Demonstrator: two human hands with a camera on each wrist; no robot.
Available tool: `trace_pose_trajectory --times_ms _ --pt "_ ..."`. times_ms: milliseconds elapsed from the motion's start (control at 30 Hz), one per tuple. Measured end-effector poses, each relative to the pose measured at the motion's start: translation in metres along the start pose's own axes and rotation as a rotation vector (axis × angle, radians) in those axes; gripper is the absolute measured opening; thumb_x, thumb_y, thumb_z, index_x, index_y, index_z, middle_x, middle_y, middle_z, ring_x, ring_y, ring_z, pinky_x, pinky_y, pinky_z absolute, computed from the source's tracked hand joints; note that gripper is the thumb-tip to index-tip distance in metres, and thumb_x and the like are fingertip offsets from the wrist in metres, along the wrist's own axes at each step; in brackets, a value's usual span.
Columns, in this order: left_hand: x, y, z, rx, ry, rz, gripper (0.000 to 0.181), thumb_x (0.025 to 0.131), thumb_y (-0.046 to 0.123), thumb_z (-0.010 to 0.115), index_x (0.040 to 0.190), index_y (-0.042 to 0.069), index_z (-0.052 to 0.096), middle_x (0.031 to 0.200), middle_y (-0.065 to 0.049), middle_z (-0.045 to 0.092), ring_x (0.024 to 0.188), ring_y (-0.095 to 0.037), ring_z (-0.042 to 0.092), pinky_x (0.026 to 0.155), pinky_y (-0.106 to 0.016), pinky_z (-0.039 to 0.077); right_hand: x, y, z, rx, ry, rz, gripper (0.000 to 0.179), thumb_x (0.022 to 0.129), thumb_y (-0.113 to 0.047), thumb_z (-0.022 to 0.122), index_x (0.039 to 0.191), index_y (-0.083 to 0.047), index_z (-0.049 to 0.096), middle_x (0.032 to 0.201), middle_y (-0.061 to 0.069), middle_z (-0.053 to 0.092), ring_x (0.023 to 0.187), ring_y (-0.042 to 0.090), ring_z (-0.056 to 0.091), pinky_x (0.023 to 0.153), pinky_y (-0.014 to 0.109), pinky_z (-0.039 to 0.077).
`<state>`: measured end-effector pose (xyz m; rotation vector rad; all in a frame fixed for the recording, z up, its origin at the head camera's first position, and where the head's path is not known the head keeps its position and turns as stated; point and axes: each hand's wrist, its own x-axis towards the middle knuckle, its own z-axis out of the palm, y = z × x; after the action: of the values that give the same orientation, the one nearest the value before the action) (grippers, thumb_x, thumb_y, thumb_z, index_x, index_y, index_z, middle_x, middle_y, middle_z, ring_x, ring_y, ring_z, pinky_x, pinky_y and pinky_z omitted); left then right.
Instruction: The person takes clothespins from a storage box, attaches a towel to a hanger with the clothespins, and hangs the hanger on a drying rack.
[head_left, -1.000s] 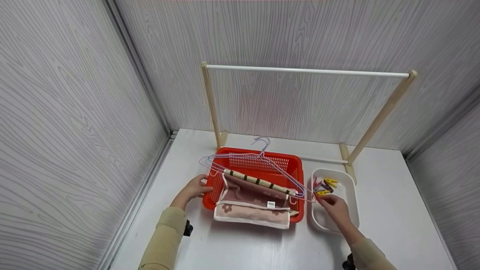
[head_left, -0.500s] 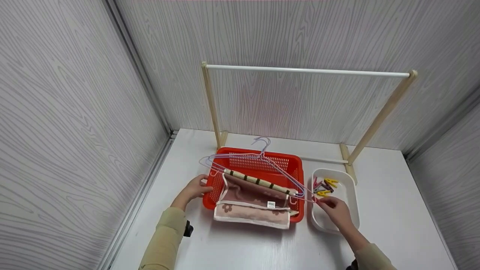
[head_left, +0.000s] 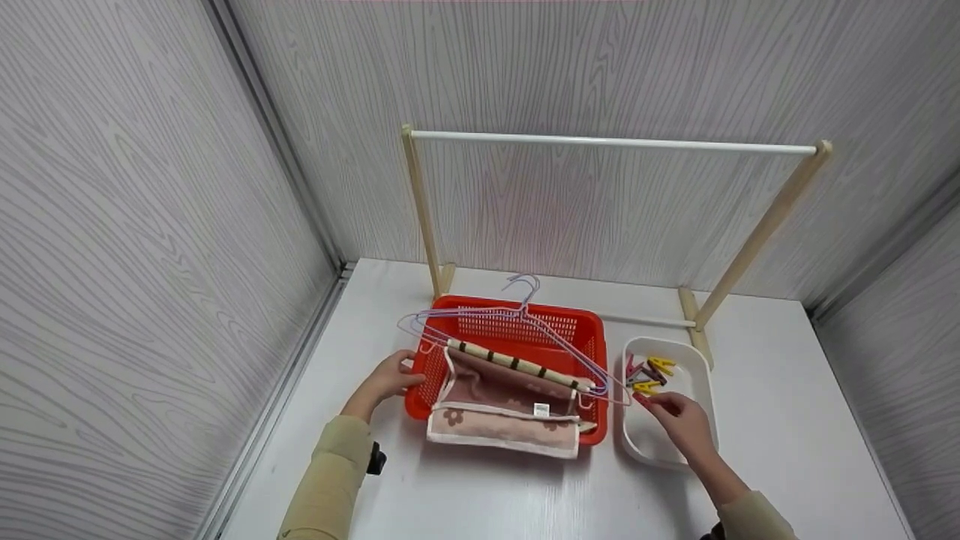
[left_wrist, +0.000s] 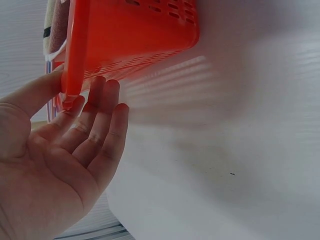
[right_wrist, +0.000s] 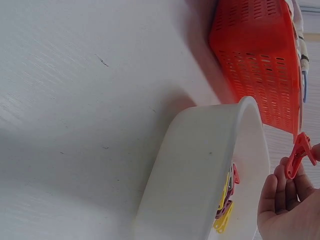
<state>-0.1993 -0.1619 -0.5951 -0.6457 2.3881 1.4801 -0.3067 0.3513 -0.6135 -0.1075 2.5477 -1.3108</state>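
Observation:
My left hand (head_left: 394, 373) grips the left rim of the red plastic basket (head_left: 418, 409), thumb on the rim and fingers beneath it, as the left wrist view shows. Lilac and pink wire hangers (head_left: 537, 283) lie across the basket. A pink flowered towel (head_left: 502, 435) with white edging and a striped fold is draped over a hanger and hangs past the basket's front. My right hand (head_left: 684, 424) pinches a red clothespin (right_wrist: 299, 155) by its handles, close to the right end of the pink hanger and over the edge of the white tub (head_left: 712, 420).
Several yellow, pink, grey and dark clothespins (head_left: 646, 371) lie in the white tub. Behind the basket stands a drying rack with a white rail (head_left: 611, 141) and wooden posts (head_left: 765, 232). Patterned panels (head_left: 150, 225) wall in the white table (head_left: 480, 502).
My right hand has drawn slightly right, away from the pink hanger's end, and the red clothespin now shows more plainly in it. The left hand, basket and towel stay almost still.

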Motion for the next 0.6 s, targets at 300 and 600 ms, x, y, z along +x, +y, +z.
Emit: trace_pose_trajectory --times_ms 300,600 --pt "0.0012 -0.0011 -0.0008 -0.003 -0.005 0.028 0.047 0.102 0.010 0.070 0.142 -0.004 0.050 0.125 -0.028 0.068 0.107 -0.033 0.073 0.088 -0.043 0.063 -0.0035 -0.0072 -0.0020 0.014 0.031 -0.019 0.027 0.103 -0.016 0.066 0.119 0.005 0.073 0.112 0.018 0.074 0.091 0.012 0.059 0.075 0.017 0.048" --pt "-0.0011 0.0004 0.0002 0.013 0.012 -0.012 0.051 0.101 0.015 0.072 0.145 -0.002 0.050 0.127 -0.026 0.067 0.110 -0.032 0.072 0.091 -0.043 0.062 -0.0062 -0.0092 -0.0056 0.054 0.004 0.003 0.028 0.105 -0.015 0.062 0.122 0.004 0.072 0.109 0.012 0.074 0.091 0.012 0.060 0.076 0.018 0.050"
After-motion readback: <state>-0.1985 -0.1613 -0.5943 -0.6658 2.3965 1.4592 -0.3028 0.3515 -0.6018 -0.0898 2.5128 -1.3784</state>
